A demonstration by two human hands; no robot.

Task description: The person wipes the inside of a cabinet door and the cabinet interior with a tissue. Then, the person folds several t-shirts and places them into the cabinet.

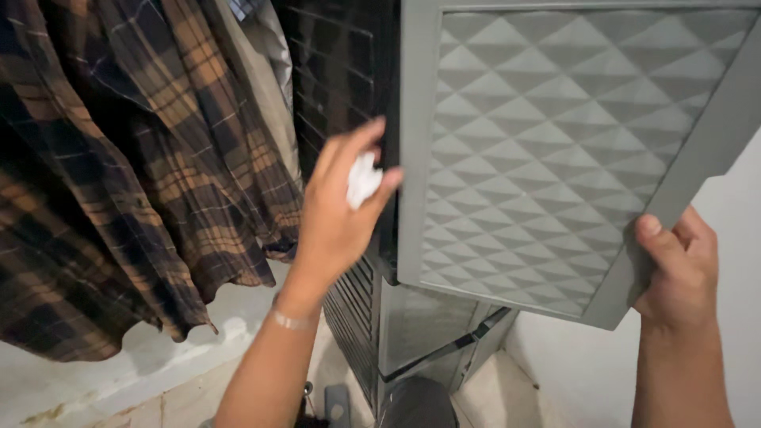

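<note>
A grey panel (555,150) with a raised diamond pattern fills the upper right, tilted off a tall dark grey appliance (412,325). My right hand (678,269) grips the panel's lower right corner, thumb on the front frame. My left hand (337,206) is raised at the panel's left edge, holding a small crumpled white wad of tissue or cloth (363,181) between thumb and fingers. A thin bracelet (289,321) sits on my left wrist.
Brown and orange plaid shirts (119,174) hang on the left, close to my left arm. A dark grille (341,71) of the appliance shows behind my left hand. White wall (737,238) lies to the right, pale tiled floor (174,396) below.
</note>
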